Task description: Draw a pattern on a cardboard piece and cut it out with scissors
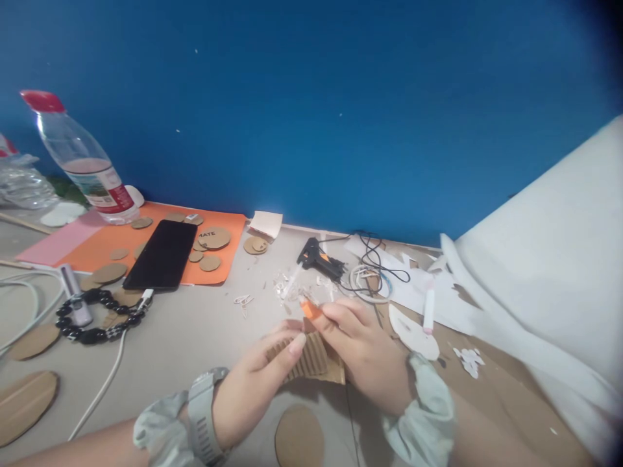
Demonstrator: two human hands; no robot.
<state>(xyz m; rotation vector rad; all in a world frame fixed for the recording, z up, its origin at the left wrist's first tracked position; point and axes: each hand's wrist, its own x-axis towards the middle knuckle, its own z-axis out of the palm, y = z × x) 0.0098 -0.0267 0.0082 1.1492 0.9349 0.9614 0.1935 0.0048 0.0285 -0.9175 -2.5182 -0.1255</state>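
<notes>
My left hand [257, 379] and my right hand [363, 350] meet low in the middle of the view over a piece of corrugated cardboard [311, 360]. The left fingers are pinched on its left edge. The right fingers are closed around a small orange tool [310, 309] held above the cardboard's top edge; what kind of tool it is I cannot make out. A grey watch [204, 408] and a pale scrunchie sit on my left wrist, another scrunchie [428, 415] on my right wrist.
A black glue gun [318, 256] with its cable lies just beyond the hands. A black phone [162, 254], cardboard discs and a water bottle [85, 162] sit on an orange sheet at left. A bead bracelet [95, 318], white paper sheets [545, 272] at right, a cardboard disc [299, 438] nearby.
</notes>
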